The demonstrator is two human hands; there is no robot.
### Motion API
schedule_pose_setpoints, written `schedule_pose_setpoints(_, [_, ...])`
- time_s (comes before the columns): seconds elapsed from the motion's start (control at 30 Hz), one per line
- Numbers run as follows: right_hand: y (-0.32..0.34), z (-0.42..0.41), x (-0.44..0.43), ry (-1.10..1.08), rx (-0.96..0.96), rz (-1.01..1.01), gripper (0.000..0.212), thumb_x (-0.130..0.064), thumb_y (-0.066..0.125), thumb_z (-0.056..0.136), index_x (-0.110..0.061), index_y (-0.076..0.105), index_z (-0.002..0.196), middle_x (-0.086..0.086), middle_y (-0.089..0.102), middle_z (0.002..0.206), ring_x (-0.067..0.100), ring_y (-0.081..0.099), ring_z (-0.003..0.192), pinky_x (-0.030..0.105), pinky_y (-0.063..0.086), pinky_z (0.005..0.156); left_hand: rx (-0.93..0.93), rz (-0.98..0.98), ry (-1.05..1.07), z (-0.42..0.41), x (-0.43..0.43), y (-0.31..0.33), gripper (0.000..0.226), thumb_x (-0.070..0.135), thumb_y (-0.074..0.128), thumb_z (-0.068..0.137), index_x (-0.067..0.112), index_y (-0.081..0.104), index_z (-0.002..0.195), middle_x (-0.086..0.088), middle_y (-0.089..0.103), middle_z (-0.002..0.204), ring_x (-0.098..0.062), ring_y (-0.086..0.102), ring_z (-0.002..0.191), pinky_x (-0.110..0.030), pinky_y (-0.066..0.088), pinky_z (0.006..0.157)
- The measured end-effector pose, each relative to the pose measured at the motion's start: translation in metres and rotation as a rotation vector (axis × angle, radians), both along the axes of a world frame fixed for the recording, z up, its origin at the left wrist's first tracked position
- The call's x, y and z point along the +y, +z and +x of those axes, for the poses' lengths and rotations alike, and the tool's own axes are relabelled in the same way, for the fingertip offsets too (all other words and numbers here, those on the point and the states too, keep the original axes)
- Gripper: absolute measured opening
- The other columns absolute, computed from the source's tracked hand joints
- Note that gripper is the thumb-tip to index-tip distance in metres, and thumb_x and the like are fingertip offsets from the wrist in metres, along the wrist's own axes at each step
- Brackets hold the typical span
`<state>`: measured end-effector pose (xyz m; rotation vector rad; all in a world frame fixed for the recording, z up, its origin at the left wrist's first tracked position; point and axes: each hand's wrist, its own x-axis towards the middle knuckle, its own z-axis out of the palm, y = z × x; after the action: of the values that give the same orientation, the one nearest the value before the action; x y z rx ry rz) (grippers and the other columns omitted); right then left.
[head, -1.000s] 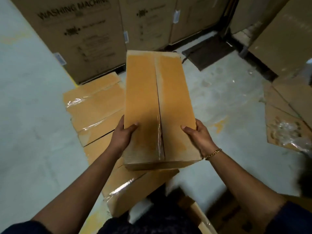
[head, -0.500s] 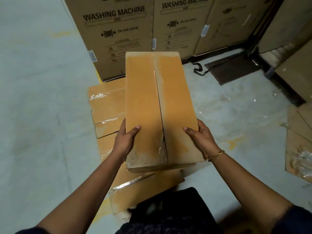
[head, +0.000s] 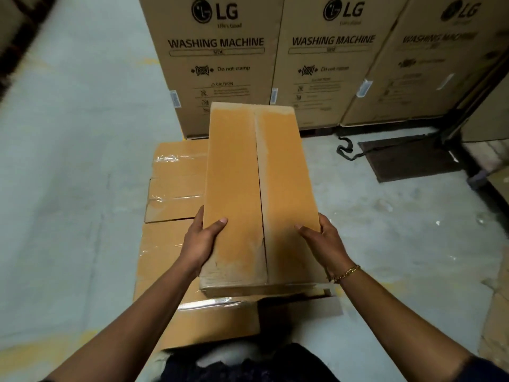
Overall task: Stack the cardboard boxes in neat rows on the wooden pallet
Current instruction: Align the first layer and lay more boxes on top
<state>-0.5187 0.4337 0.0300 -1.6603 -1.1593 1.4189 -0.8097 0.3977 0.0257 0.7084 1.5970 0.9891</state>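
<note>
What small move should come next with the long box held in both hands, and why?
Probably lower the long cardboard box straight down, keeping its long edge parallel to the taped boxes below. The left hand and right hand hold its near end, and it hangs over their right side.

Three washing-machine cartons [head: 217, 64] [head: 330, 64] [head: 429, 64], one long box [head: 259, 194], two hands [head: 201, 244] [head: 326, 244], one mat [head: 407, 158].
</note>
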Motion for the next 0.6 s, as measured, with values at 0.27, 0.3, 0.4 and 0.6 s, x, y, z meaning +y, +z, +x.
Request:
schedule_pose_setpoints(0.27, [0.010, 0.059, 0.038, 0.134, -0.081, -0.034, 0.046, -0.026, 0.075, 0.091, -0.026, 0.061, 0.134, -0.011, 0.073, 0.115, 0.011, 0.069, 0.105, 0.039, 0.056, 0.097, -0.021, -0.019, 0.123, 0.067, -0.005, -0.001, 0.058, 0.044, 0.073, 0.090, 0.042, 0.052, 0.144, 0.013, 0.072, 0.124, -0.015, 0.069, 0.111, -0.044, 0.055, 0.099])
schedule_pose_setpoints(0.3, [0.010, 0.060, 0.040, 0.146, -0.097, -0.038, 0.045, -0.025, 0.074, 0.091, -0.026, 0.061, 0.134, -0.011, 0.073, 0.115, 0.012, 0.069, 0.105, 0.038, 0.056, 0.096, -0.026, -0.033, 0.125, 0.070, -0.005, -0.003, 0.061, 0.047, 0.074, 0.086, 0.043, 0.052, 0.143, 0.013, 0.072, 0.123, -0.015, 0.069, 0.111, -0.045, 0.056, 0.098])
schedule_pose_setpoints(0.4, [0.006, 0.064, 0.046, 0.160, -0.140, -0.045, 0.045, -0.025, 0.075, 0.091, -0.024, 0.060, 0.133, -0.008, 0.072, 0.115, 0.014, 0.068, 0.105, 0.033, 0.056, 0.090, -0.049, -0.061, 0.136, 0.071, -0.001, -0.016, 0.072, 0.053, 0.077, 0.075, 0.039, 0.054, 0.142, 0.010, 0.072, 0.124, -0.017, 0.070, 0.111, -0.047, 0.055, 0.099])
schedule_pose_setpoints(0.6, [-0.004, 0.086, 0.076, 0.187, -0.178, -0.080, 0.051, -0.029, 0.082, 0.081, -0.021, 0.058, 0.126, 0.000, 0.069, 0.117, 0.020, 0.068, 0.102, 0.043, 0.057, 0.089, -0.077, -0.098, 0.179, 0.089, 0.009, -0.031, 0.082, 0.044, 0.082, 0.072, 0.028, 0.049, 0.146, 0.006, 0.069, 0.126, -0.019, 0.069, 0.111, -0.048, 0.055, 0.101])
